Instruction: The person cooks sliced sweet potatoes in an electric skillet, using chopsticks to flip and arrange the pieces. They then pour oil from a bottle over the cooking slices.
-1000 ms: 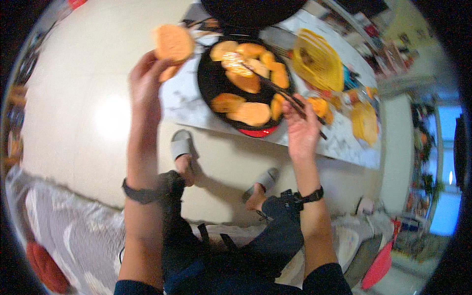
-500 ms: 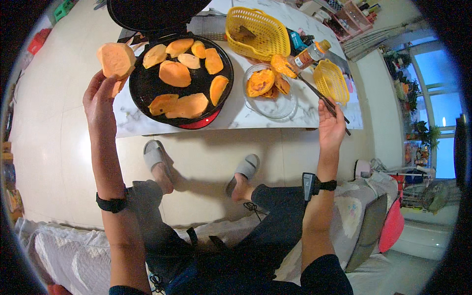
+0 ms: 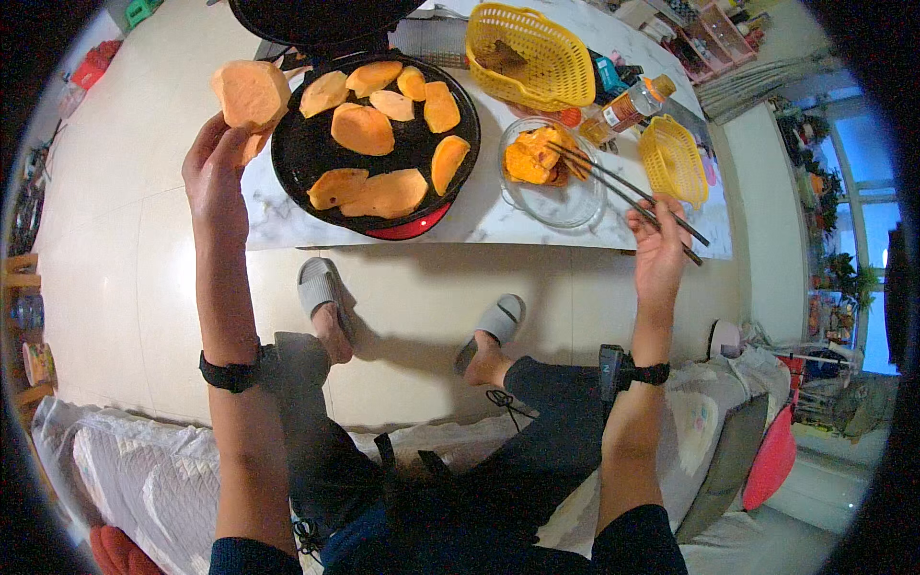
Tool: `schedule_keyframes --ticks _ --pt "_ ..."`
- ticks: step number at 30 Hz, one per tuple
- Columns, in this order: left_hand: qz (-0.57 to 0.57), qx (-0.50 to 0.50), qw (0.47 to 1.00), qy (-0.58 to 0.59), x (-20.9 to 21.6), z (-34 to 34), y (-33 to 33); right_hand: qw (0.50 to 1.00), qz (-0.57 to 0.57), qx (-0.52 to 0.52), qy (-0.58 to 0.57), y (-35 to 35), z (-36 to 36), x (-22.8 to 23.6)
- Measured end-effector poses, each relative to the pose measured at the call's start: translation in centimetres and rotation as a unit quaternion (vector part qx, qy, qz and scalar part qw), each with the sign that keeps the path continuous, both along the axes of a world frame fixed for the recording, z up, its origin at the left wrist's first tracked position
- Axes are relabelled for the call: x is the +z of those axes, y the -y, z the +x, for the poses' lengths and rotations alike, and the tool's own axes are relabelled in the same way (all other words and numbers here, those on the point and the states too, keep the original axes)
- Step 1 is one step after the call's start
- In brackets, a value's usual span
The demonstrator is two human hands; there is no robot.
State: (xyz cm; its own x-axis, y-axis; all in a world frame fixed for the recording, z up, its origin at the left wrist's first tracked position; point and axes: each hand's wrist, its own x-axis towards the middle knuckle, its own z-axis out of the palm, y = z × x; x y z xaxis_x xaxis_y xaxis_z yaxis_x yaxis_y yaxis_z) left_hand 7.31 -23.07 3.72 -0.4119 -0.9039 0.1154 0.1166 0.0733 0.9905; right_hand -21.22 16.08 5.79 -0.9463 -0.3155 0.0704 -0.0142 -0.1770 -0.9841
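Observation:
My left hand (image 3: 213, 182) is closed on raw orange sweet potato slices (image 3: 251, 93), held up at the left rim of a round black electric griddle (image 3: 395, 159). Several sweet potato slices (image 3: 363, 130) lie spread on the griddle's dark plate. In my right hand (image 3: 659, 244) is a pair of dark chopsticks (image 3: 628, 192). Their tips reach into a clear glass bowl (image 3: 575, 213), at a pile of cooked, browned sweet potato slices (image 3: 529, 158). Whether the tips still pinch a piece cannot be made out.
The griddle's raised black lid (image 3: 326, 21) stands behind it. Past the bowl are a large yellow basket (image 3: 565, 72), a bottle with an orange cap (image 3: 628, 107) and a smaller yellow basket (image 3: 676, 163). The marble-patterned table (image 3: 470, 225) ends just in front of the griddle and bowl.
The chopsticks have lowered a cooked slice from above the bowl's far right side onto the pile. My left hand keeps its slices beside the griddle. The whole view has shifted slightly.

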Motion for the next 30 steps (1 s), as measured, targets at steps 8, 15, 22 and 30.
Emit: schedule_keyframes --ticks 8,15,22,30 --pt "0.021 0.004 0.999 -0.048 -0.5 0.5 0.7 0.790 0.338 -0.029 -0.511 1.0 -1.3 -3.4" --pt "0.029 0.025 0.997 -0.065 -0.1 1.1 0.9 0.733 0.507 0.040 -0.452 2.6 0.5 -7.2" --pt "0.062 -0.017 0.995 -0.078 0.1 1.0 0.2 0.695 0.560 0.043 -0.449 3.7 1.6 -7.3" --pt "0.181 -0.271 0.937 -0.125 0.4 -3.1 -6.3 0.931 -0.019 0.361 0.057 11.3 9.4 -2.6"
